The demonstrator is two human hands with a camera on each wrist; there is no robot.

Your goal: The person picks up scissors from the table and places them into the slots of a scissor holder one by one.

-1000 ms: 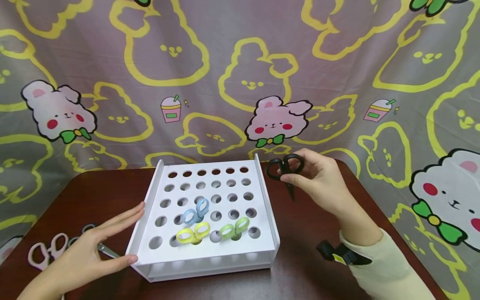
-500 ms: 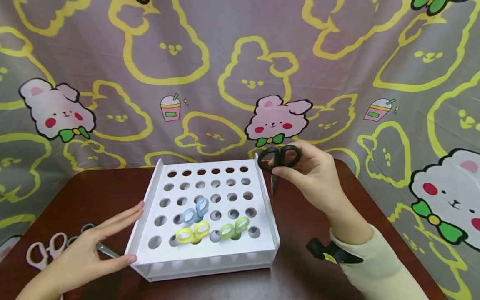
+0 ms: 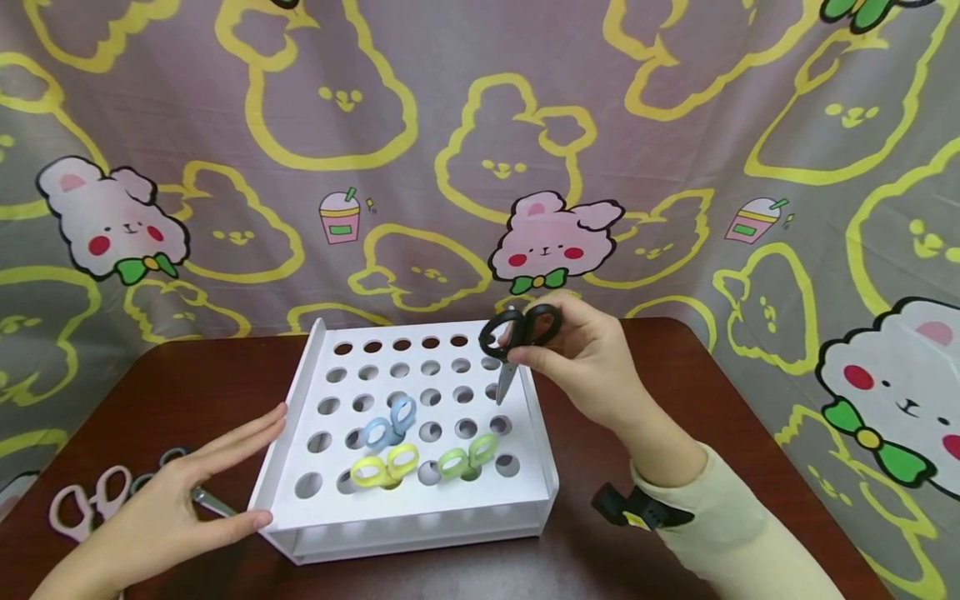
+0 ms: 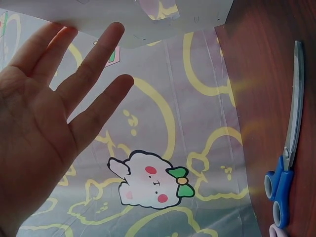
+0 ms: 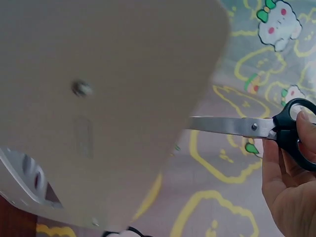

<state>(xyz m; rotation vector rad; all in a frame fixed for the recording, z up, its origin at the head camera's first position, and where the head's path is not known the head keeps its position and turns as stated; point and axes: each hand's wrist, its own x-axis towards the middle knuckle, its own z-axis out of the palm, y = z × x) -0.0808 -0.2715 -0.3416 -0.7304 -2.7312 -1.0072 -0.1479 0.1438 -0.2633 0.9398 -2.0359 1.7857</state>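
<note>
My right hand (image 3: pixel 592 362) pinches black-handled scissors (image 3: pixel 517 330) by the loops, blades down, above the right side of a white rack (image 3: pixel 420 497) with rows of round holes. In the right wrist view, the steel blade (image 5: pixel 222 125) passes behind the rack's blurred side panel (image 5: pixel 138 59). Straight fingers of my left hand (image 3: pixel 176 500) and its thumb rest against the rack's left side panel. Blue scissors (image 3: pixel 393 429), yellow scissors (image 3: pixel 386 472) and green scissors (image 3: pixel 468 460) sit in holes near the front, handles up.
Pale pink scissors (image 3: pixel 92 502) lie on the dark red table (image 3: pixel 195 383) at the left. Blue-handled scissors (image 4: pixel 281 185) lie beside them, partly hidden by my left hand in the head view. A patterned curtain (image 3: pixel 420 108) hangs behind the table.
My right hand has moved left with the black-handled scissors, from beside the rack to above its right-hand holes. The left hand and the rack stay in place.
</note>
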